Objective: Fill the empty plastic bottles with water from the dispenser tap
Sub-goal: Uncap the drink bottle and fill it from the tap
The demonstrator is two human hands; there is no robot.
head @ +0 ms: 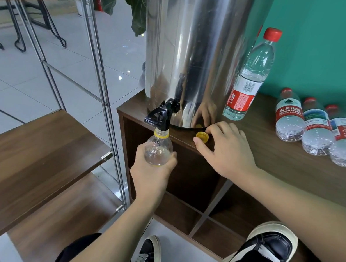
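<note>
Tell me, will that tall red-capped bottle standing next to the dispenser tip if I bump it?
Probably: the tall bottle is slender, stands upright on a small base and looks nearly empty, so likely light. Its thin clear plastic would probably dent when squeezed.

A lying water bottle (289, 116) near the cabinet top's back edge has a red label reading "农夫山泉" and "NONGFU SPRING". The upright bottle's (249, 79) label text is only partly legible.
</note>
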